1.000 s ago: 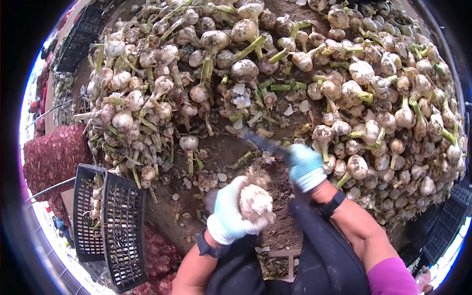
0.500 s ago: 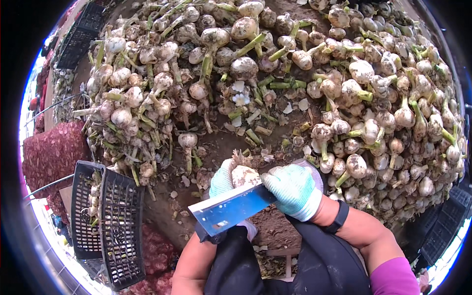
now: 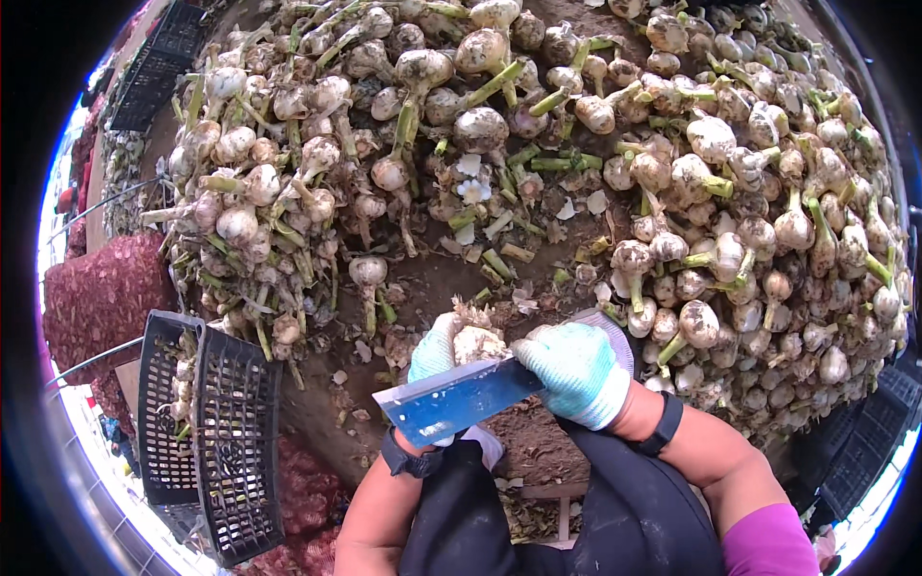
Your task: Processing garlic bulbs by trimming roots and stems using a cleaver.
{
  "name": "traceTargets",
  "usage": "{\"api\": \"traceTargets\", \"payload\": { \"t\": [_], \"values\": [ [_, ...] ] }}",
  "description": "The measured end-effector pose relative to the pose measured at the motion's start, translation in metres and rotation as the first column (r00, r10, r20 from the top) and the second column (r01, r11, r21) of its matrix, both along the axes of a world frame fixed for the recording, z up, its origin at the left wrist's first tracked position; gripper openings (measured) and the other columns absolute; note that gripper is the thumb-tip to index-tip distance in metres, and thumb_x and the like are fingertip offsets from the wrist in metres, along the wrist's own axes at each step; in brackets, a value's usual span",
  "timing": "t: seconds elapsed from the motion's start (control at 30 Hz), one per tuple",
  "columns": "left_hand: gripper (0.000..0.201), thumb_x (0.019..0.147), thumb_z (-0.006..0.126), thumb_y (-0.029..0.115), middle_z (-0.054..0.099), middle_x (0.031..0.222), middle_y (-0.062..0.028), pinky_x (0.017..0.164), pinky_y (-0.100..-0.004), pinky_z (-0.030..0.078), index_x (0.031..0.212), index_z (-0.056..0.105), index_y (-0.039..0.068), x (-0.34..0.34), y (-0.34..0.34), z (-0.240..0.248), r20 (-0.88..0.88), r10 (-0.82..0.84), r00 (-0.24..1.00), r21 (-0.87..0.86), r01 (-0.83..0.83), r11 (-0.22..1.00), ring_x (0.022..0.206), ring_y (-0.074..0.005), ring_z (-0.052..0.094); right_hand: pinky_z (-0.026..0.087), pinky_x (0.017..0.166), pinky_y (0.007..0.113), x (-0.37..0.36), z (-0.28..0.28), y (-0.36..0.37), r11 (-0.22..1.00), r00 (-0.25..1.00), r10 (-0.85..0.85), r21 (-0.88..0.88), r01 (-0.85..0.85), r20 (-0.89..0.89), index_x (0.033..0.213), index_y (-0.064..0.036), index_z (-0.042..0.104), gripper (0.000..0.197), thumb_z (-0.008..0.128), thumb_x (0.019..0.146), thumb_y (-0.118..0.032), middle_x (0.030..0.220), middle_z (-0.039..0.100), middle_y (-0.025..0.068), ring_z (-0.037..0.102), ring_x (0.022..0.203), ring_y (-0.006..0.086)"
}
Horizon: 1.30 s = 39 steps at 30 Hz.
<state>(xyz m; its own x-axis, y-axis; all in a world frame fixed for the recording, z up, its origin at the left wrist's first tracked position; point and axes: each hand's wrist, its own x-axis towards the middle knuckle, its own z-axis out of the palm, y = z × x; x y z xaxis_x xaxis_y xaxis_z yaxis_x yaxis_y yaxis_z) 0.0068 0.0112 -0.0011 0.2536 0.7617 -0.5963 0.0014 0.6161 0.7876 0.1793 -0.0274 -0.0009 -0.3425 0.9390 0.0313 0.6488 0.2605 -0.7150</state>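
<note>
At far left, a dark red mesh sack (image 3: 106, 302) lies beyond a black crate (image 3: 235, 432) with bits of stalk in it. Next comes a pile of stalked garlic (image 3: 235, 226). Near the middle, above the person's knees, the gloved left hand (image 3: 432, 355) has its fingers curled round a garlic bulb (image 3: 478, 344), root tuft away from the body. A broad-bladed knife (image 3: 461, 398) crosses before the bulb, partly hiding that hand; whether they touch is unclear. The gloved right hand (image 3: 576, 374) has its fingers wrapped round the knife's handle end. Farther right spreads another garlic heap (image 3: 701, 326).
</note>
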Motion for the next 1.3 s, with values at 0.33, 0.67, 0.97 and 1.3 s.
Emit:
{"api": "traceTargets", "payload": {
  "t": [0.33, 0.67, 0.97, 1.3],
  "values": [
    [0.057, 0.057, 0.079, 0.016, 0.06, 0.089, -0.0064, 0.075, -0.0287, 0.05, 0.105, 0.05, 0.004, -0.008, -0.002, 0.01, -0.224, -0.211, 0.951, 0.166, 0.251, 0.954, 0.082, -0.0162, 0.059, 0.048, 0.056, 0.035, 0.01, -0.036, -0.007, 0.845, 0.851, -0.517, -0.215, 0.49, -0.095, 0.087, -0.0041, 0.061, 0.017, 0.065, 0.074, -0.014, 0.07, 0.061, 0.0095, 0.061, 0.061, 0.0262],
    [0.103, 0.051, 0.086, 0.039, 0.058, 0.108, -0.0132, 0.083, -0.035, 0.049, 0.13, 0.032, 0.002, -0.006, 0.0, -0.004, -0.751, -0.178, 0.636, 0.386, 0.64, 0.664, 0.094, -0.0222, 0.06, 0.047, 0.065, 0.023, 0.005, 0.012, 0.026, 0.481, 0.614, -0.686, -0.876, -0.019, -0.39, 0.101, -0.001, 0.062, 0.035, 0.073, 0.073, -0.019, 0.082, 0.064, 0.0013, 0.055, 0.072, 0.0056],
    [0.044, 0.078, 0.066, 0.029, 0.063, 0.087, -0.0051, 0.071, -0.0258, 0.047, 0.108, 0.055, -0.002, -0.01, 0.01, 0.001, 0.229, 0.105, 0.968, -0.233, -0.05, 0.971, 0.076, -0.0136, 0.059, 0.05, 0.065, 0.036, 0.001, 0.004, 0.015, 0.947, 0.91, -0.264, -0.262, 0.183, -0.32, 0.095, -0.0062, 0.06, 0.034, 0.07, 0.063, -0.008, 0.086, 0.062, 0.0137, 0.061, 0.076, 0.0328],
    [0.034, 0.075, 0.059, -0.002, 0.059, 0.102, -0.0084, 0.076, -0.0265, 0.05, 0.108, 0.052, -0.001, -0.025, 0.014, 0.014, 0.062, 0.132, 0.989, 0.232, -0.143, 0.962, 0.091, -0.0144, 0.058, 0.049, 0.057, 0.038, 0.031, -0.077, 0.015, 0.902, 0.934, -0.343, -0.244, 0.357, 0.099, 0.084, -0.0074, 0.063, 0.016, 0.062, 0.068, -0.009, 0.072, 0.061, 0.0142, 0.06, 0.064, 0.0318]
  ]
}}
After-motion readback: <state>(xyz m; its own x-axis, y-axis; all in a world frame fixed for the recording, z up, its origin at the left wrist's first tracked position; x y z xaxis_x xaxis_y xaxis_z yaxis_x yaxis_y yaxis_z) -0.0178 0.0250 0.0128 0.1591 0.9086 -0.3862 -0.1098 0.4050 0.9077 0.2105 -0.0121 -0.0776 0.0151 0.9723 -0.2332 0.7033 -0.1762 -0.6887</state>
